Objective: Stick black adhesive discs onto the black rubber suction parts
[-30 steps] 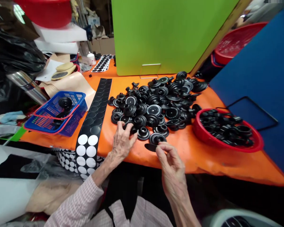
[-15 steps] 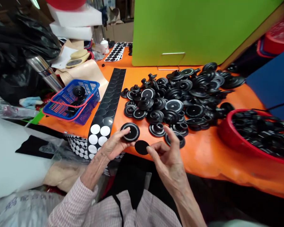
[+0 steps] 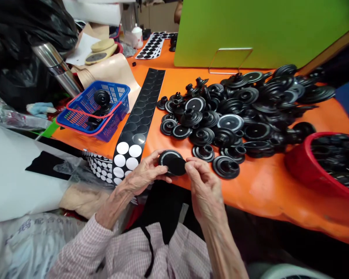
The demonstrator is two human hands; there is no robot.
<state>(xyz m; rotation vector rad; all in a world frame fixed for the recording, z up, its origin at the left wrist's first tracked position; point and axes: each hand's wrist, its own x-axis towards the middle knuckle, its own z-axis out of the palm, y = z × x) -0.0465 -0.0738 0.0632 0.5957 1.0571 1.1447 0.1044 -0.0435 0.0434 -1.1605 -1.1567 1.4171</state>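
My left hand (image 3: pixel 147 170) is closed on a round black plastic part (image 3: pixel 166 155) with a pale ring on its face, held above the table's front edge. Between the thumb and fingers of my right hand (image 3: pixel 203 178) is a thin black sticker disc (image 3: pixel 178 166). The disc overlaps the face of the round part; whether it touches all over I cannot tell. Left of my hands lies a long strip of black round stickers (image 3: pixel 138 112), with white backing circles showing at its near end. A pile of similar black parts (image 3: pixel 229 104) lies beyond my right hand.
A blue basket (image 3: pixel 116 116) holding a few black parts stands at the left. A red tub (image 3: pixel 302 162) full of small black pieces is at the right. Behind the pile stands a green board (image 3: pixel 250 31) with a wire stand. A steel flask (image 3: pixel 56 68) leans at the far left.
My right hand has brought the sticker disc up and left onto the round part. Its raised fingers have come together. The view has shifted somewhat.
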